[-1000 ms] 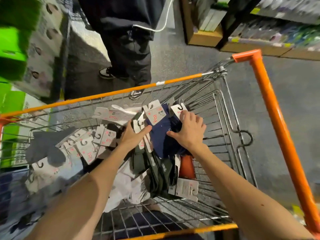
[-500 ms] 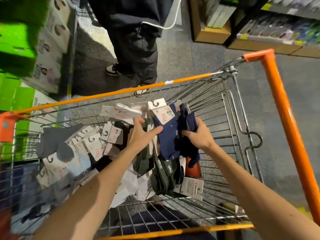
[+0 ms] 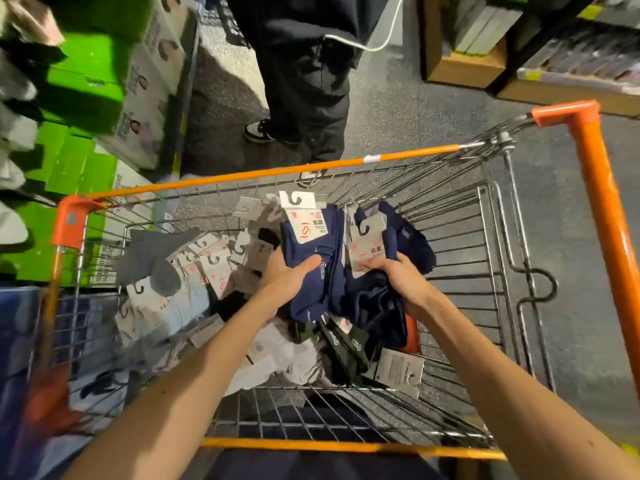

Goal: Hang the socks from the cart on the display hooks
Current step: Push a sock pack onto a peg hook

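A wire cart (image 3: 491, 258) with an orange rim holds a heap of carded socks. My left hand (image 3: 287, 275) grips a navy sock pack (image 3: 311, 244) with a white hook card, thumb laid across its front. My right hand (image 3: 398, 278) grips a second bundle of navy socks (image 3: 401, 233) by its white card. Both bundles are lifted a little above the heap, side by side. Grey, white and dark green socks (image 3: 343, 351) lie loose below. No display hooks are in view.
A person in dark trousers (image 3: 304, 98) stands just beyond the cart's far rim. Green and white boxes (image 3: 86, 98) are stacked at the left. Wooden shelving (image 3: 464, 67) lines the far right. Grey floor lies to the cart's right.
Both hands have lifted the navy sock bundles up out of the heap. My right hand now holds its bundle by the card, and the view has tilted upward.
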